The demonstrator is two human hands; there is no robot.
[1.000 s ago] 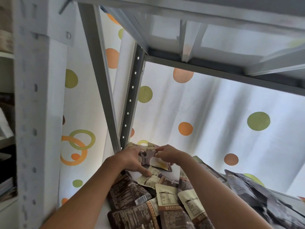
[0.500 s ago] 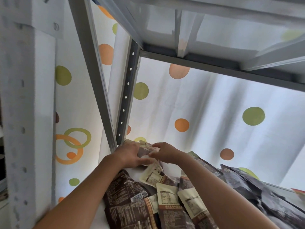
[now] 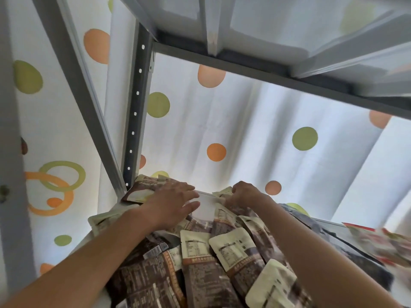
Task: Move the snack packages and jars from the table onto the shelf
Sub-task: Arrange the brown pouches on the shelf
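Snack packages (image 3: 200, 263) lie heaped on the shelf (image 3: 206, 205), reaching its back edge. Left hand (image 3: 171, 203) rests flat, grip wide with fingers spread, on a brown package (image 3: 142, 192) in the back left corner. Right hand (image 3: 246, 196) pinches a pale package (image 3: 222, 193) at the back edge.

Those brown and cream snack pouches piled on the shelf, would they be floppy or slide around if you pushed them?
The snack pouches look flat and thin, so probably light and bendy. They lie overlapped at angles, so a push would likely shift several together. Their smooth wrapping probably slides easily.
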